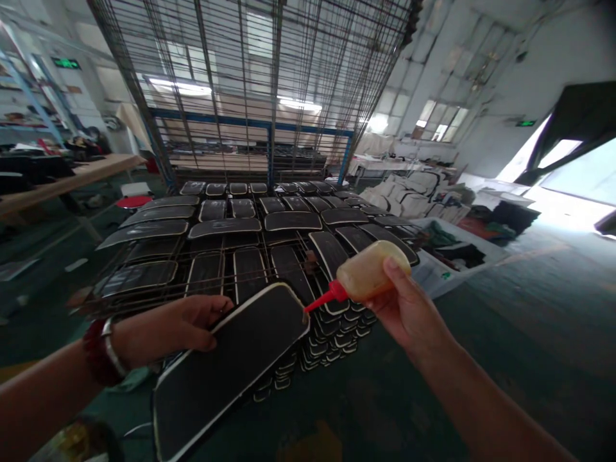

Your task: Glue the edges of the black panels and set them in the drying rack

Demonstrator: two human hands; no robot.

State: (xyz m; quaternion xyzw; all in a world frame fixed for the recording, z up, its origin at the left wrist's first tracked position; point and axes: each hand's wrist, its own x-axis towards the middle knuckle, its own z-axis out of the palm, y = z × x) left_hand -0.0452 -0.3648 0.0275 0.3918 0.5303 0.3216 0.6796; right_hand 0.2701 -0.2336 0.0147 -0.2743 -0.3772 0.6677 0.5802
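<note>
Currently, the left hand [197,324] is closed on the long edge of a dark panel [231,366], thumb over its face and fingers curled at the far side. The panel slants up from lower left, in front of rows of similar panels [291,222]. The right hand [402,305] is wrapped round a squeeze bottle [363,274], tilted so its red nozzle [327,296] meets the panel's pale-lined upper right corner. Behind the rows rises a tall wire grille [275,77]; to their right stands a white bin [433,276] holding cloth [464,253].
</note>
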